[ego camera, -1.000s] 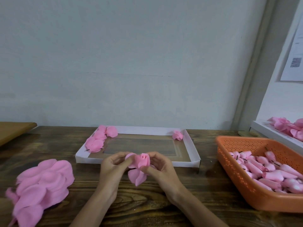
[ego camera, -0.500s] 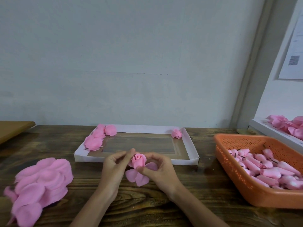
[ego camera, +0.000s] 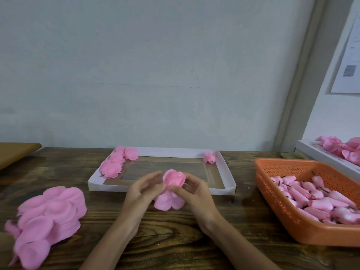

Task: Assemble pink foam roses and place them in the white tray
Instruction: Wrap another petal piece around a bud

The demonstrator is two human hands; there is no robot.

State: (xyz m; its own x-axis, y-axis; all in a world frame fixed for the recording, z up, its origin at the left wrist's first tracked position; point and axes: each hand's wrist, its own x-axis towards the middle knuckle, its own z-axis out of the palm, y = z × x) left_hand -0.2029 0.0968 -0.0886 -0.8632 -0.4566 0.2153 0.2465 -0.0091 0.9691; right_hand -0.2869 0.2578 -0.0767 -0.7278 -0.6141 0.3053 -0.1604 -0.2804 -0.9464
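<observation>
Both left fingers (ego camera: 150, 178) and right fingers (ego camera: 191, 182) pinch the rose (ego camera: 174, 178).

Rose in progress (ego camera: 174, 178) is up off the table, centre front, just before the white tray (ego camera: 224, 168). Tight pink bud w/ one petal cupped on its left side, bloom facing the camera. Lower petals (ego camera: 169, 201) hang loose below, not yet wrapped. Right hand (ego camera: 192, 193) pinches it at the base; left hand (ego camera: 144, 189) is at its left edge, blurred, so grip unclear. Tray lies flat: low white walls, brown inner frame. Inside, a cluster of finished roses (ego camera: 115, 162) sits along the left wall to the back-left corner, and a single rose (ego camera: 209, 158) sits in the back-right corner, well apart.
</observation>
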